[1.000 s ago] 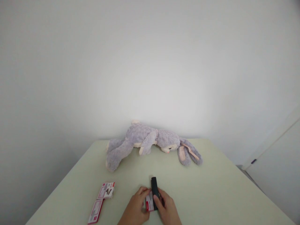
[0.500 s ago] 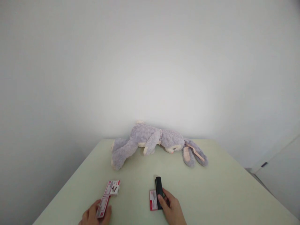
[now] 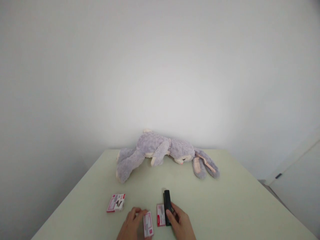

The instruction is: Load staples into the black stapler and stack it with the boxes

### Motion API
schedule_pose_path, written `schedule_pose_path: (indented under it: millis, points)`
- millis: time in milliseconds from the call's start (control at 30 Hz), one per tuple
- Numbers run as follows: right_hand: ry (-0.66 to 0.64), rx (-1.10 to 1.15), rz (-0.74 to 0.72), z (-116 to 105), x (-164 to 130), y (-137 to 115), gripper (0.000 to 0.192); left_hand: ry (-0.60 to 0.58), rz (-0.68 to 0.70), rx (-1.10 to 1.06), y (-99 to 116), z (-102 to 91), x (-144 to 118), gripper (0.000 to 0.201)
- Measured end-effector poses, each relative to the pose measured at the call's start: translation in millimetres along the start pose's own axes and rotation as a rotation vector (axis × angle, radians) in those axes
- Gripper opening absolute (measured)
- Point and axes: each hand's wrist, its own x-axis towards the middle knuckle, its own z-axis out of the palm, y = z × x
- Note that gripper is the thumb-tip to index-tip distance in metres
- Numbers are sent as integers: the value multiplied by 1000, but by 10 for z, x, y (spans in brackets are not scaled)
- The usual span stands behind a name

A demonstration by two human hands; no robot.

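My right hand (image 3: 181, 225) grips the near end of a black stapler (image 3: 167, 206) that lies on the pale green table (image 3: 237, 200). A red-and-white staple box (image 3: 160, 215) rests flat just left of the stapler. My left hand (image 3: 131, 226) holds a second red-and-white staple box (image 3: 148, 225) close beside the first one. A third staple box (image 3: 116, 202) lies apart on the table to the left.
A grey plush rabbit (image 3: 162, 153) lies on its side along the table's far edge, against a white wall. A white door or cabinet (image 3: 297, 180) stands off the table's right side.
My left hand picked up the staple box at the lower left and carried it right, next to the box by the stapler. My right hand stayed on the stapler.
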Motion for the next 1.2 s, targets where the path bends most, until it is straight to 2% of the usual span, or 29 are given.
schedule_pose_path:
  millis: [67,133,233,433,467,533,600,633,700,767,800,867,933,1000,1067,1200]
  points:
    - [-3,7,-6,0,3,12,67,25,105,-3,165,-26,152,67]
    - [-3,12,-17,-6,10,6,67,-1,187,-15,331,-6,297,67]
    - [-8,21,-34,-19,10,-15,65,-42,224,-26,508,80,448,61]
    - [-18,34,-26,-2,-65,37,70,-48,244,-42,568,267,445,47]
    - [-15,42,-22,3,-78,51,71,-57,245,-47,563,290,424,50]
    - [-7,56,-8,8,-95,70,72,-80,257,-67,521,298,385,72]
    - [-4,59,5,6,-102,74,73,-32,258,-99,390,218,361,90]
    - [-6,56,10,3,-104,71,73,39,245,-110,274,138,358,84]
    - [-6,51,21,-5,-107,60,73,248,180,-114,-69,-93,367,53]
    - [-1,57,30,-13,-109,46,72,431,92,-86,-517,-364,382,49]
    - [-1,61,30,-18,-109,38,72,484,31,-68,-748,-489,384,51]
    - [-8,69,34,-27,-105,26,73,427,-69,5,-1151,-682,353,57]
    - [-26,73,39,-37,-95,21,75,352,-111,56,-1416,-780,267,63]
    - [-43,74,45,-45,-88,23,74,324,-124,74,-1535,-797,126,68]
    - [-48,72,47,-48,-86,31,72,311,-146,99,-1550,-759,-45,71]
    - [-34,58,47,-44,-90,48,69,233,-250,165,-1359,-547,-324,71]
